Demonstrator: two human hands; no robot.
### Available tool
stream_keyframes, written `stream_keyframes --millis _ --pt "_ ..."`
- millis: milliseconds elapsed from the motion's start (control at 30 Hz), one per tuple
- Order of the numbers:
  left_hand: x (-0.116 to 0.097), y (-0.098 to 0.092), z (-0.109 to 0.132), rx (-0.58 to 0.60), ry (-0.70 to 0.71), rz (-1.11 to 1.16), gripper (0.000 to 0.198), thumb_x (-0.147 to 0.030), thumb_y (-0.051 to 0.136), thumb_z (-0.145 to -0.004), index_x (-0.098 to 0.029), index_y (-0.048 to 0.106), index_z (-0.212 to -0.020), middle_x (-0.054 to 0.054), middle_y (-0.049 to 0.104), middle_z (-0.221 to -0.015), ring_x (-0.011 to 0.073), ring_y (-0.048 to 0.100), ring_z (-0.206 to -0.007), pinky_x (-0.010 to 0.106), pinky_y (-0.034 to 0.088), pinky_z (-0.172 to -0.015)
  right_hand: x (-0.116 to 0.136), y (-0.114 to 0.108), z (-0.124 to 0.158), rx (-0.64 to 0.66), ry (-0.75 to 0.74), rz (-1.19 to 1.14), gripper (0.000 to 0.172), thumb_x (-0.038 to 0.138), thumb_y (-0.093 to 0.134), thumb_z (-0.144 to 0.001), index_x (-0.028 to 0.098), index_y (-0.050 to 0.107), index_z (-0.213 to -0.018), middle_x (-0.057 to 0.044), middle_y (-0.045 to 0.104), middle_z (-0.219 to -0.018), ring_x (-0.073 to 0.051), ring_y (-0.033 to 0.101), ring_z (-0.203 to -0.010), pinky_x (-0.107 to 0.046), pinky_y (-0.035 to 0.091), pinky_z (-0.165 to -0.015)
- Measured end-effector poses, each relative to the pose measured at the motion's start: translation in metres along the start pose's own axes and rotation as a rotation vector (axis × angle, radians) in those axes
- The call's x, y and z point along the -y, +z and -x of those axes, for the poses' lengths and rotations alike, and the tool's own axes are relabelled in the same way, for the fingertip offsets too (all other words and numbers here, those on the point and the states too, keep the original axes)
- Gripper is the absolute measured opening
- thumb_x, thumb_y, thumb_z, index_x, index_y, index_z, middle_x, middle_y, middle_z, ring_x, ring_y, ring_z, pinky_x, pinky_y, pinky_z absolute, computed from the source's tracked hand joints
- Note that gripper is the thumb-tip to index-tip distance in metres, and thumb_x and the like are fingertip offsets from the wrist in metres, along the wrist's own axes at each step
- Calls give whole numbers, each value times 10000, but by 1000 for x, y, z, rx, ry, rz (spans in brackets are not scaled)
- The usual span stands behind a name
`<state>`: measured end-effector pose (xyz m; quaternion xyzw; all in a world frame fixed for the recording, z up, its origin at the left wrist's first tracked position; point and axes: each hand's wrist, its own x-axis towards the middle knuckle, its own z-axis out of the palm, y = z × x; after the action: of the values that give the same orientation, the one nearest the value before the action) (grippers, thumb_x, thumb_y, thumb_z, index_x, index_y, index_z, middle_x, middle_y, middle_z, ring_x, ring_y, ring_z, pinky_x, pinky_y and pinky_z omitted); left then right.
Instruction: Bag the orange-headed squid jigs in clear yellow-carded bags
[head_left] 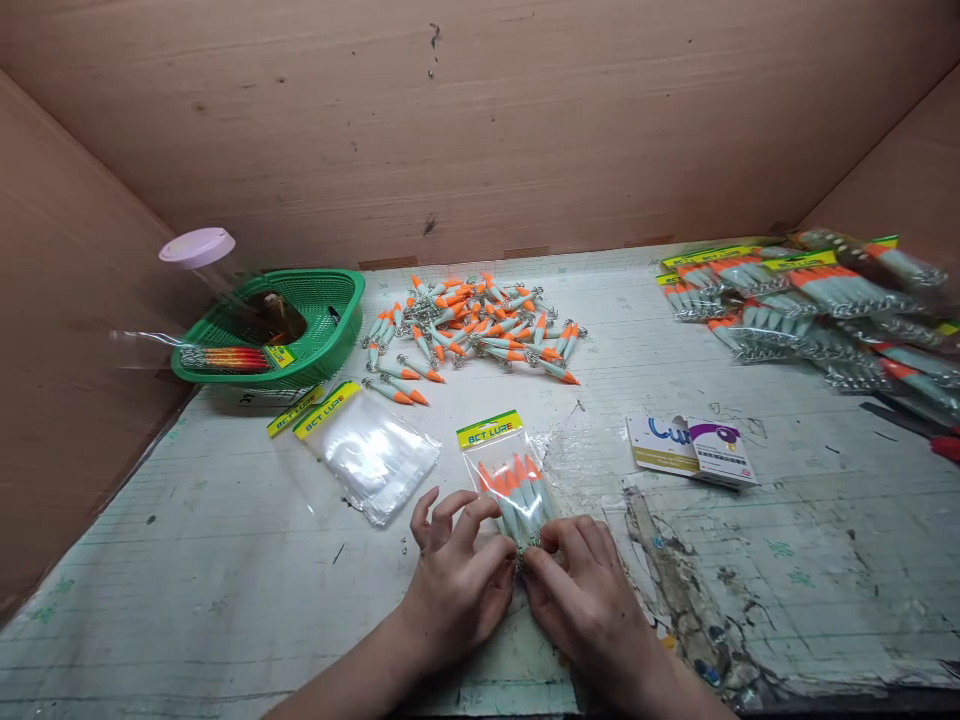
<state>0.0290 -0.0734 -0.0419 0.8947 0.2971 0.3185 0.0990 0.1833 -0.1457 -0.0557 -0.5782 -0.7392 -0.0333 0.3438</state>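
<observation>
A clear plastic bag of fishing lures [517, 485], with a yellow and green header, lies on the table in front of me. Its lures have orange tips and pale green bodies, lined up side by side. My left hand [461, 570] pinches the bag's near end between thumb and index finger, its other fingers raised. From the other side my right hand [581, 590] grips the same end, fingers curled. The fingertips of both hands almost meet there and hide the bag's edge. Beyond the bag lies a heap of loose lures [480, 325].
Flat plastic bags [375, 455] with yellow headers lie left. A green basket [341, 320] behind them holds a packet of red lures. Filled bags [795, 310] are piled at the right, near dark-bladed scissors [904, 418]. A small printed box [690, 452] sits right of centre. Wooden walls enclose the table.
</observation>
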Motion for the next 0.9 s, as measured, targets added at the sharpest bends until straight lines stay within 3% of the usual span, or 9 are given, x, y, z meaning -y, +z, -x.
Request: stream_keyframes --millis 200,333,433,633,800,900 --pt "-4 6 -1 -91 77 -166 37 -183 600 -763 -213 603 -741 19 660 -913 218 503 -992 474 167 -1024 -3 4 -3 8 -25 20 144 91 480 -835 150 585 -756 -68 504 -784 -198 414 -756 -348 339 -684" --pt "-8 12 1 -107 57 -222 49 -186 581 -775 -203 584 -730 20 668 -925 217 512 -995 478 159 -1021 -3 3 -4 16 -26 22 159 93 460 -842 147 588 -764 -66 505 -777 -195 411 -757 -349 341 -695" --pt "-11 11 0 -48 -32 -147 60 -167 578 -752 -202 550 -711 24 649 -930 229 511 -991 483 182 -994 -2 2 -6 12 -23 29 171 101 444 -841 155 584 -760 -61 492 -772 -193 398 -748 -346 339 -693" --pt "-11 5 -8 209 -329 94 164 -114 556 -675 -196 489 -801 39 544 -851 226 473 -857 414 321 -795 -1 3 -9 4 19 51 173 112 465 -825 171 537 -679 -53 469 -766 -191 380 -739 -332 318 -679" --pt "-9 6 -11 255 -387 128 224 -123 558 -651 -205 463 -837 33 533 -842 232 457 -847 406 328 -773 -3 4 -10 29 39 3 173 118 457 -824 162 532 -674 -60 476 -785 -192 379 -747 -327 312 -667" --pt "-7 6 -10 218 -313 115 222 -121 567 -661 -208 494 -852 37 554 -882 226 473 -868 393 328 -782 -4 4 -9 32 47 -1 159 109 459 -819 158 542 -692 -63 482 -794 -195 387 -754 -328 314 -667"
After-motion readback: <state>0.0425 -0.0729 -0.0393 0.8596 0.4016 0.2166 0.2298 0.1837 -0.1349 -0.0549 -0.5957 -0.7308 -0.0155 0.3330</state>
